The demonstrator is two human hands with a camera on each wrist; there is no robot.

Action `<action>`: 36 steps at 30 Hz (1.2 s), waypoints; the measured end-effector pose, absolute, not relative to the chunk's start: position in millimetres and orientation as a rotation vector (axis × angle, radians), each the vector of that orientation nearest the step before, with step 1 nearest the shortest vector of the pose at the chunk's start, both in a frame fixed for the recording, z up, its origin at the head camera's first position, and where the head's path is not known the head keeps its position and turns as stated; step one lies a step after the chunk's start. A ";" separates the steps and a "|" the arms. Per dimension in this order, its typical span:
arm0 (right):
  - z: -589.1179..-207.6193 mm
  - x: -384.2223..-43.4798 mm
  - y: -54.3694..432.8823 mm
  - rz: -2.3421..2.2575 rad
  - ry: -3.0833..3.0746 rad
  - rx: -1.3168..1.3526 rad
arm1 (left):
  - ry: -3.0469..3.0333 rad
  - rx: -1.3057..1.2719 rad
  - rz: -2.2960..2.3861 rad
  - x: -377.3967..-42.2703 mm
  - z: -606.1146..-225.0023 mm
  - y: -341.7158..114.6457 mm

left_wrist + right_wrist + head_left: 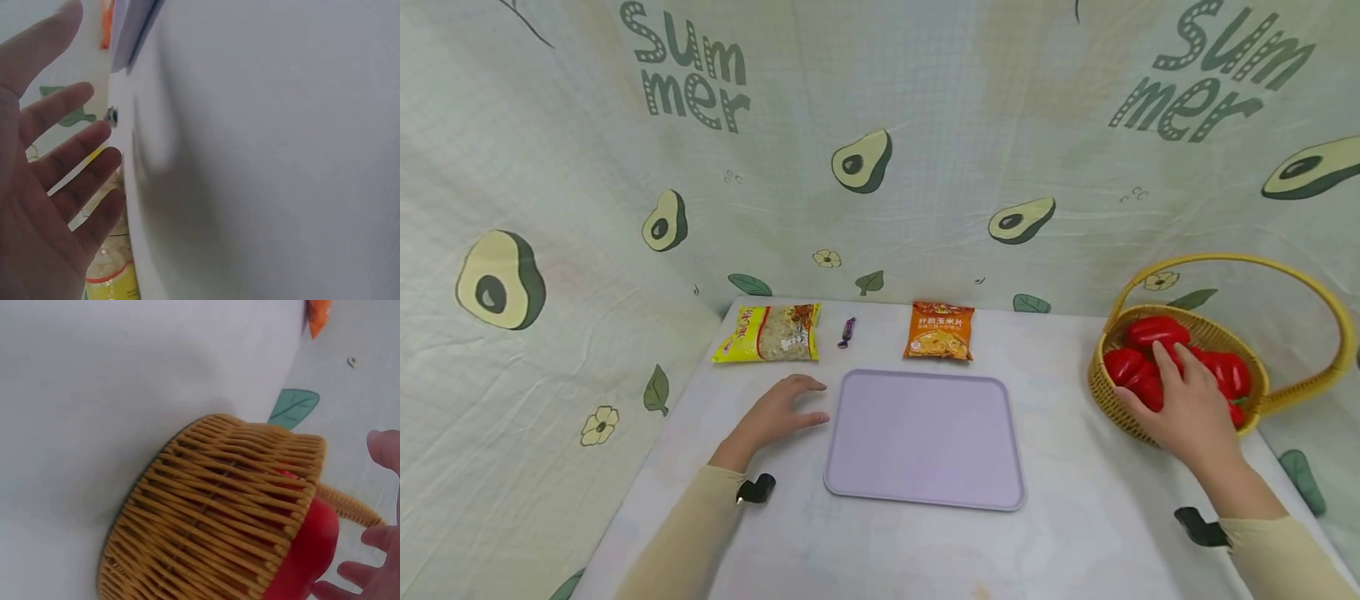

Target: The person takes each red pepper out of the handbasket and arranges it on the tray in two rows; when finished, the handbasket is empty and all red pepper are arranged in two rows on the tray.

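Observation:
My right hand (1197, 414) is over a wicker basket (1108, 398) of red peppers (1157, 332), its fingers spread above them. In the right wrist view the fingers (380, 575) appear apart from the red pepper (315, 547) that bulges over the basket rim. Near the left edge of a lavender tray (925, 437), my left hand (778, 412) hovers with nothing in it. The left wrist view shows its fingers (81, 156) loosely extended, the thumb apart from them.
Behind the tray lie a yellow snack bag (778, 333), a small purple wrapped candy (847, 332) and an orange snack packet (939, 332). The basket's tall arched handle (1341, 333) leans to the right. A patterned cloth (940, 167) hangs behind the white table (880, 550).

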State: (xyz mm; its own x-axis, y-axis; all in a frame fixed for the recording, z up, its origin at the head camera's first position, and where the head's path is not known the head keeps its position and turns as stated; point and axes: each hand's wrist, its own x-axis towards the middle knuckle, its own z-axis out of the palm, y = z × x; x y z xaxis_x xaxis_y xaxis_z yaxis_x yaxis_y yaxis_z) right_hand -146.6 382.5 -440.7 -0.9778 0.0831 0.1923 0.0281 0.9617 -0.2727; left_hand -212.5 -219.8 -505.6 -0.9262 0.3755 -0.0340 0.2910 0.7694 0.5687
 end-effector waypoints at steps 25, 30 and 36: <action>-446.5 -136.1 404.9 0.539 -2.959 -0.316 | 2.730 0.700 0.890 -209.6 -528.2 -211.7; -446.6 -135.8 405.0 0.518 -2.969 -0.310 | 2.724 0.749 0.846 -209.6 -527.9 -212.7; -445.8 -133.0 404.3 0.503 -2.988 -0.298 | 2.696 0.775 0.805 -209.9 -527.4 -213.9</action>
